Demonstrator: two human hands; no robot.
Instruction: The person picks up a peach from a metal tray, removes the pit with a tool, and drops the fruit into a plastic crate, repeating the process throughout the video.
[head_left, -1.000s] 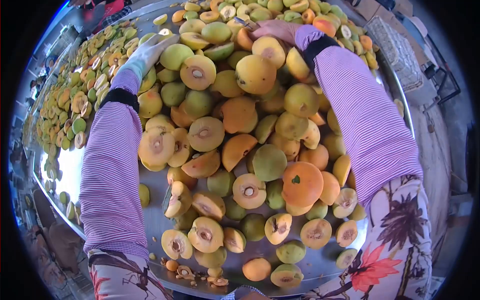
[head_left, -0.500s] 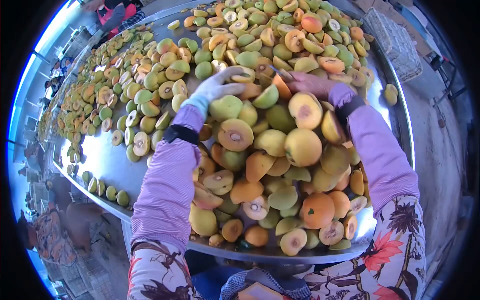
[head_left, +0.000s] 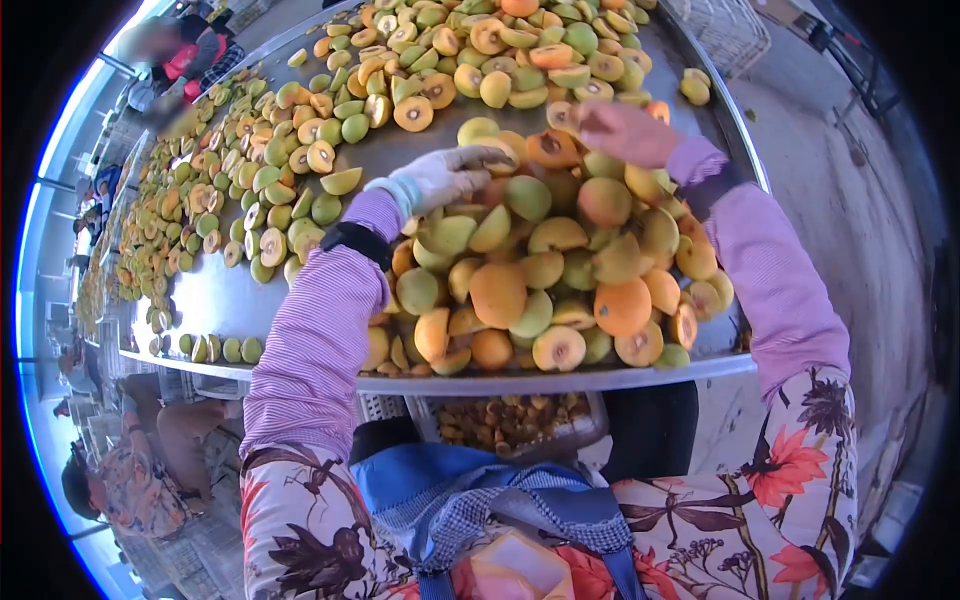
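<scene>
Halved fruits with green to orange skin and pale flesh around a central stone cavity, their kind unclear, form a heap (head_left: pixel 545 285) at the near edge of the metal table (head_left: pixel 225 300). My left hand (head_left: pixel 445 178), in a white glove, rests against the heap's far left side, fingers stretched out over some fruit pieces. Across from it, my right hand (head_left: pixel 628 132) is at the far right side of the heap, close to an orange half (head_left: pixel 553 148). Motion blurs its fingers, and I cannot make out whether it holds anything.
More halved fruit (head_left: pixel 500 50) lies at the back and along the left of the table. Beneath the near edge stands a tub (head_left: pixel 560 440) of dark scraps. A white crate (head_left: pixel 722 35) is beyond the right edge. Other people sit or stand at the left.
Both hands and the fruit between them have come nearer to me, leaving a strip of bare metal behind. The heap sits closer together, and the tub below has come into view.
</scene>
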